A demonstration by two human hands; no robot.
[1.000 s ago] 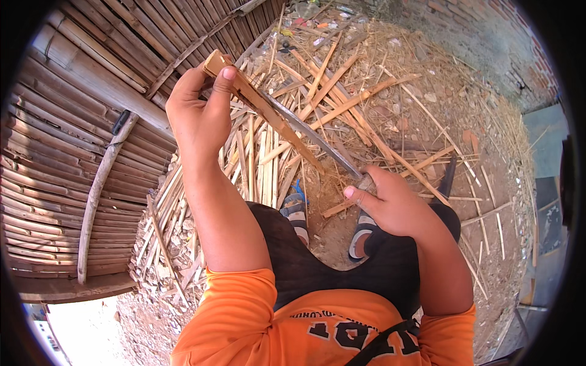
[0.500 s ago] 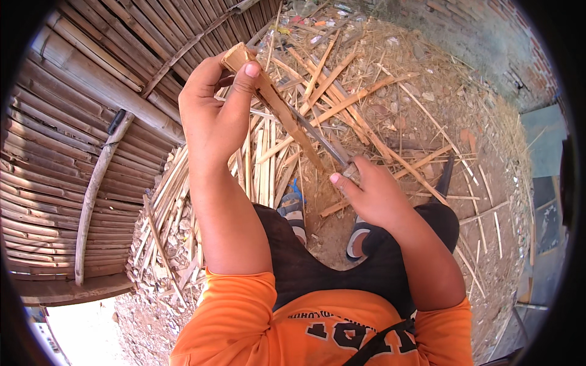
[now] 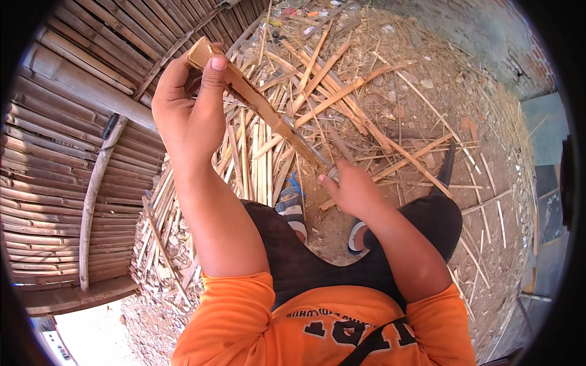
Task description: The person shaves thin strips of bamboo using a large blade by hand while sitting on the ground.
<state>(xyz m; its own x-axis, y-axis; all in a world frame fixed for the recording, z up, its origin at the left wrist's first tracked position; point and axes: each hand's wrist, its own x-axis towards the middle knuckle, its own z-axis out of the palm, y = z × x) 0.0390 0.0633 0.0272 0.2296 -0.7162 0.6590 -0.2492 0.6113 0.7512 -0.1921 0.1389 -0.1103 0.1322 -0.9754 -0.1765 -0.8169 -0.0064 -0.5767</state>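
Note:
A split length of bamboo [image 3: 268, 114] slants across in front of me, its thick cut end up at the left. My left hand [image 3: 194, 107] grips it near that end, thumb on top. Lower down, my right hand [image 3: 354, 188] is closed round the handle of a knife, the handle mostly hidden by the fingers. The narrow grey blade [image 3: 320, 157] lies along the lower part of the bamboo and seems to touch it. Much of the blade is hidden behind or against the bamboo.
Bamboo strips [image 3: 259, 155] lie heaped on the ground beyond my feet, with longer crossed strips [image 3: 348, 94] further off. A slatted bamboo wall [image 3: 55, 177] stands at the left, a brick wall [image 3: 488, 36] at the far right. A dark curved object [image 3: 447, 168] lies beyond my right knee.
My left hand and the bamboo's upper end have moved left, so the bamboo slants more. The knife has shifted slightly left and up, its blade now closer along the bamboo.

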